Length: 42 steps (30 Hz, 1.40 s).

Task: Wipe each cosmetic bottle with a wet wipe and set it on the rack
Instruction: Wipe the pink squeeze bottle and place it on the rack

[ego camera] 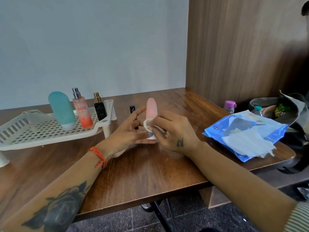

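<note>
Surface: a brown wooden table [150, 173] is carrying everything.
Room: a pale wall [100, 47] is standing behind, a wood panel [242, 47] rising at the right.
Rack: a white rack [41, 133] is sitting at the left, holding a teal bottle [61, 109].
Pink bottle [151, 108]: matte, round-topped, standing cap-down mid-table, right of the rack.
Left hand [127, 131]: fingers spreading straight, steadying the bottle.
Right hand [173, 131]: pinching a white wet wipe [148, 124], pressing it against the bottle's lower side.

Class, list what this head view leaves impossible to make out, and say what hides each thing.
Head view:
1. pink bottle lower body: covered by wet wipe and right hand.
2. black bottle lower half: behind left hand.
3. bag: cut by right edge.
4. wipes pack print: too small.
</note>
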### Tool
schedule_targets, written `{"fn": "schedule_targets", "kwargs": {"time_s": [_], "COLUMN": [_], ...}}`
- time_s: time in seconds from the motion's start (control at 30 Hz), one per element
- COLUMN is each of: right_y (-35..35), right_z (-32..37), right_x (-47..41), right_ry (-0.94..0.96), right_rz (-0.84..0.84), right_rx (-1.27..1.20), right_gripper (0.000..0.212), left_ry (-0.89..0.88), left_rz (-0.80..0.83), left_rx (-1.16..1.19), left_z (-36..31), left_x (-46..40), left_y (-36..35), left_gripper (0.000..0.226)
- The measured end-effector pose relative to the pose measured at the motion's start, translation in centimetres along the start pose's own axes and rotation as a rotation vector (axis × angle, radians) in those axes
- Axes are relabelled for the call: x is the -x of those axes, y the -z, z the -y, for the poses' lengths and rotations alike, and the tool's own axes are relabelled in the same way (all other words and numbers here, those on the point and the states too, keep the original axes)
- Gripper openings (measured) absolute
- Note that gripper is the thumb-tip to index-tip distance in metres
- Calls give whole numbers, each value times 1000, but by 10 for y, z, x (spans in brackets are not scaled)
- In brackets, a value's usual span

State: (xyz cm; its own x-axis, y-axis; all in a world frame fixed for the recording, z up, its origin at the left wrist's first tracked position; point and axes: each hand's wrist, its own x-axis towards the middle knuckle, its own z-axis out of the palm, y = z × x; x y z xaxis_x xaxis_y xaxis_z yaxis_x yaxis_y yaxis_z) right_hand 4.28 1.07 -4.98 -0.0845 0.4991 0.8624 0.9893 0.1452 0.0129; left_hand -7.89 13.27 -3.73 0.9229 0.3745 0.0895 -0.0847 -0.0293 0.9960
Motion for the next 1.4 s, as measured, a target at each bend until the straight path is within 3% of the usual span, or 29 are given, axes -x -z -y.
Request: {"fn": "schedule_targets", "kwargs": {"time_s": [0.17,0.33,0.4,0.6,0.77,0.87,0.93,1.1,1.17,1.3,1.4], "right_y": [-2,1,1,-3,1,-3,-2,0,0,-2,-1], "right_z": [-11,-1,-1,-11,-2,-8,-9,-1,-4,-11,-7], "right_x": [-6,0,-2,-4,-2,-5,-4,0,-3,-5,-1], "right_ry": [-207,-20,-29,-347,-137,-283,-361,-33,-45,-249,-172], "right_rz": [-92,-13,-19,-67,-21,-130,-110,-4,-45,-110,-41], "right_rx": [20,-23,-29,-39,-73,-45,-54,-22,15,29,8], "right_gripper": [9,12,13,10,12,12,11,16,21,17,14], "left_ry": [26,5,2,23,0,17,26,-1,9,27,12], "left_rz": [-5,3,-1,-25,-31,-12,-21,-44,-23,14,-3], "left_rx": [-2,17,20,19,57,57,54,19,21,48,53], "left_z": [-1,-1,-2,-3,-4,-3,-3,-3,-3,-4,-5], "left_x": [-1,1,1,0,1,0,0,0,1,2,3], "left_y": [-1,-1,-1,-1,0,0,0,2,0,-3,-2], "left_gripper": [88,86,85,85,83,84,86,84,80,78,76]}}
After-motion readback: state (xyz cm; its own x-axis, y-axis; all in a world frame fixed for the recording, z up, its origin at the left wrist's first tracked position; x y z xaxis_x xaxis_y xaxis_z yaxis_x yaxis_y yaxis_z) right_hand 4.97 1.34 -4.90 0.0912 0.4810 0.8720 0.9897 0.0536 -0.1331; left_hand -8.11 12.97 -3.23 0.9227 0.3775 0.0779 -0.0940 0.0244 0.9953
